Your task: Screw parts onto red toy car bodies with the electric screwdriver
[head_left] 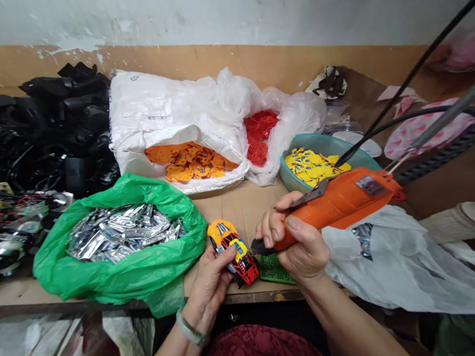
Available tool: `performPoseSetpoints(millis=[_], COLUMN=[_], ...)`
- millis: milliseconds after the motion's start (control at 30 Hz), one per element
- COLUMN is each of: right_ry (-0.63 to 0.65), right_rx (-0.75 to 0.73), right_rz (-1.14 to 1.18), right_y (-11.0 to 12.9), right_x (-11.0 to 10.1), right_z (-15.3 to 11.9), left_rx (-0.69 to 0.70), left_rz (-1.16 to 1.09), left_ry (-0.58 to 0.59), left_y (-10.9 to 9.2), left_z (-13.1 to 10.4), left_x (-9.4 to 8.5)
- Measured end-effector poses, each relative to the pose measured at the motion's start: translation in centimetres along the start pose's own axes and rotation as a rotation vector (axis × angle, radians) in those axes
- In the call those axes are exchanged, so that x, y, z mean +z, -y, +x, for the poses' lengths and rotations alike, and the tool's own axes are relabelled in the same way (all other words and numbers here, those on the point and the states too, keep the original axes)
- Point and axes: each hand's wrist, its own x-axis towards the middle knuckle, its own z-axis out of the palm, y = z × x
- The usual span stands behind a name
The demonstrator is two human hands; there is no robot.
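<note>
My left hand (212, 276) is closed around a small toy car (235, 250) with an orange hood, a yellow roof piece and red and black parts. My right hand (300, 241) grips an orange electric screwdriver (333, 200), its fingers wrapped over the lever. The tool's dark nose points left at the side of the car, close to the yellow piece; whether the bit touches cannot be made out. A green perforated tray (276, 268) lies under the tool, partly hidden by my right hand.
Left stands a green bag (122, 286) of silvery parts, beside wired motor pieces (7, 234) and black parts (40, 127). Behind are a white sack (153, 97) of orange pieces, red parts (259, 135) and a teal basin (293, 180) of yellow pieces. A black cable (425, 51) crosses the right.
</note>
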Motion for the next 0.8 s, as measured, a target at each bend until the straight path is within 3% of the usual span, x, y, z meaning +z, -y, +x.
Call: performPoseSetpoints(millis=[800], right_ry=[0.099], right_rx=[-0.024], right_rz=[-0.001], right_y=[-1.6], right_x=[-0.2], right_z=[-0.6], left_rx=[0.016], left_rz=[-0.079], left_ry=[0.020], left_y=[0.3], left_z=[0.2], left_x=[0.0])
